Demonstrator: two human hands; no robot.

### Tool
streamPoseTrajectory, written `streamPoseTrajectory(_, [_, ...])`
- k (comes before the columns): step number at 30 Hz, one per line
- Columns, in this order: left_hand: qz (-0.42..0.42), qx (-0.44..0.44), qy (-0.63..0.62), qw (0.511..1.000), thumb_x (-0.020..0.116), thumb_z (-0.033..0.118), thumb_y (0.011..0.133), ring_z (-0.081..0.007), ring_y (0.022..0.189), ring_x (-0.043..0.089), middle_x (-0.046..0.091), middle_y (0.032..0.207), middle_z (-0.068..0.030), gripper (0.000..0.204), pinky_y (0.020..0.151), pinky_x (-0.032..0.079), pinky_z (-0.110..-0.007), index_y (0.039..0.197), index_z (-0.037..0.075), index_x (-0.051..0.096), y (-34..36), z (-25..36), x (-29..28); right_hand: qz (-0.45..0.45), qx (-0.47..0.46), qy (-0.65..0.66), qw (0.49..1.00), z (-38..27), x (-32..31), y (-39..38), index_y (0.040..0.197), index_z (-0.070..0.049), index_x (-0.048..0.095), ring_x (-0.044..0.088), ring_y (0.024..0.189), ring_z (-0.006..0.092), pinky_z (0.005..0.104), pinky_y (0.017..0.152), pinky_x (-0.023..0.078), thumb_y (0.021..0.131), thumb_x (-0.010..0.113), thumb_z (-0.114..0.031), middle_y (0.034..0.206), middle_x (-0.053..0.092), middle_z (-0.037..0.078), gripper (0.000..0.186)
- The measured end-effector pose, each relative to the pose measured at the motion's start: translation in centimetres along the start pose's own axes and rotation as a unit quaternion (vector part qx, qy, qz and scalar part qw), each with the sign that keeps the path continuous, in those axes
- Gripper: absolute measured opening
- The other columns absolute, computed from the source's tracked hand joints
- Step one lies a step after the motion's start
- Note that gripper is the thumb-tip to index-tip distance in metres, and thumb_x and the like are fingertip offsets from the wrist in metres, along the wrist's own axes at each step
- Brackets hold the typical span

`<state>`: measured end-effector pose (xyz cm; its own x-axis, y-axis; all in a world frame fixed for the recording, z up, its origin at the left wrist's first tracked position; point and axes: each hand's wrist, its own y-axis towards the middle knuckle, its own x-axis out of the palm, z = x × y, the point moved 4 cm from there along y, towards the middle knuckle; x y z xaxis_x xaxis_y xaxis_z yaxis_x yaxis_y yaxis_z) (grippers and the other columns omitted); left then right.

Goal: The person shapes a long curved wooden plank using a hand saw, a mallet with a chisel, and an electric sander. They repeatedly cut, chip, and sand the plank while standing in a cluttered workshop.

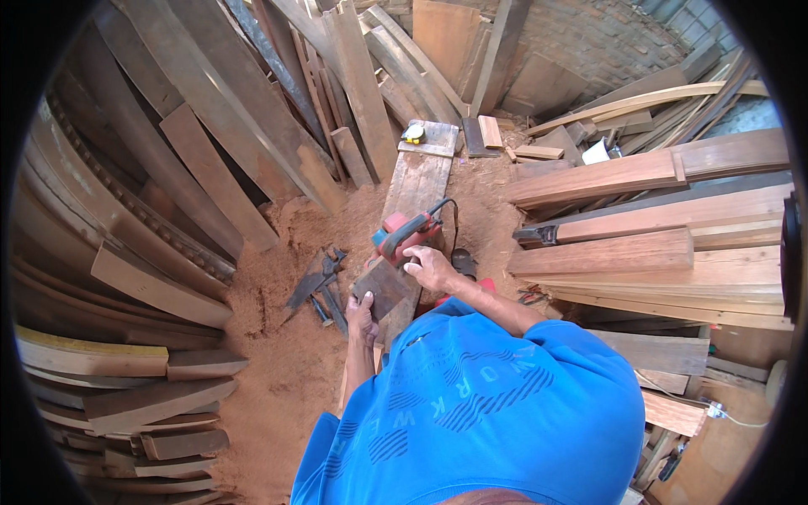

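My left hand (362,318) grips the lower left edge of a short, flat brown wooden board (383,290), with its thumb on the face. My right hand (433,269) is at the board's upper right side, its fingers bent together; whether they pinch anything is too small to make out. Just beyond both hands, a red and black corded power tool (406,233), which looks like an electric planer, rests on a narrow plank bench (417,181). Part of it is hidden behind the right hand and the board.
Dark metal hand tools (318,278) and a blue-handled tool (321,311) lie on the sawdust-covered floor (278,353). A yellow tape measure (413,133) sits at the bench's far end. Leaning planks (210,177) crowd the left; stacked boards (606,252) jut in from the right.
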<state>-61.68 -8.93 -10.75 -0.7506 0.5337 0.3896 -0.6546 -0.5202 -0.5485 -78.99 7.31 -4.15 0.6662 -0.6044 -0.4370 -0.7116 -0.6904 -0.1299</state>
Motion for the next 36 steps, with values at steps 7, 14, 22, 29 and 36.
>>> streamPoseTrajectory(7, [0.084,-0.033,0.059,0.994,0.062,-0.001,0.091,-0.0255,0.106,0.064,0.065,0.120,-0.0129,0.037,0.097,0.050,-0.041,0.127,0.000,0.052,3.7,-5.6,-5.2,-0.084,0.029,0.012,0.996,-0.3,-3.0,0.6,0.108,0.004,0.068,0.069,0.088,0.0254,0.0373,0.078,0.053,0.083,0.070,-0.021,0.091,0.071,0.018,0.035])
streamPoseTrajectory(14, [0.092,0.006,-0.016,0.996,0.058,0.000,0.094,-0.0267,0.102,0.064,0.065,0.115,-0.0108,0.033,0.097,0.051,-0.041,0.126,0.003,0.054,2.2,-6.7,-6.0,-0.171,-0.018,-0.031,0.985,0.7,-2.7,1.9,0.101,0.002,0.069,0.069,0.094,0.0322,0.0425,0.082,0.054,0.083,0.071,-0.021,0.096,0.071,0.020,0.029])
streamPoseTrajectory(22, [0.183,-0.025,0.119,0.976,0.059,0.001,0.091,-0.0250,0.107,0.062,0.062,0.122,-0.0129,0.043,0.092,0.051,-0.037,0.133,0.000,0.049,1.9,-11.2,-12.3,-0.193,0.001,-0.052,0.980,-0.3,-6.1,5.7,0.098,0.000,0.070,0.068,0.096,0.0353,0.0450,0.085,0.051,0.085,0.068,-0.019,0.095,0.071,0.020,0.024])
streamPoseTrajectory(29, [0.209,-0.083,0.340,0.913,0.066,0.009,0.086,-0.0264,0.099,0.063,0.065,0.114,-0.0168,0.055,0.086,0.051,-0.036,0.135,-0.006,0.048,3.5,-9.5,-9.5,-0.146,0.023,-0.063,0.987,2.0,-8.5,6.9,0.098,-0.002,0.070,0.067,0.096,0.0365,0.0464,0.085,0.050,0.086,0.065,-0.021,0.092,0.070,0.020,0.023])
streamPoseTrajectory(36, [0.244,0.053,0.480,0.841,0.071,0.020,0.085,-0.0302,0.099,0.065,0.066,0.115,-0.0205,0.061,0.088,0.052,-0.039,0.136,-0.006,0.049,6.8,-7.9,-14.3,-0.113,0.011,-0.063,0.992,1.4,-7.0,5.5,0.095,0.000,0.068,0.066,0.096,0.0389,0.0482,0.084,0.049,0.090,0.060,-0.025,0.090,0.069,0.022,0.026])
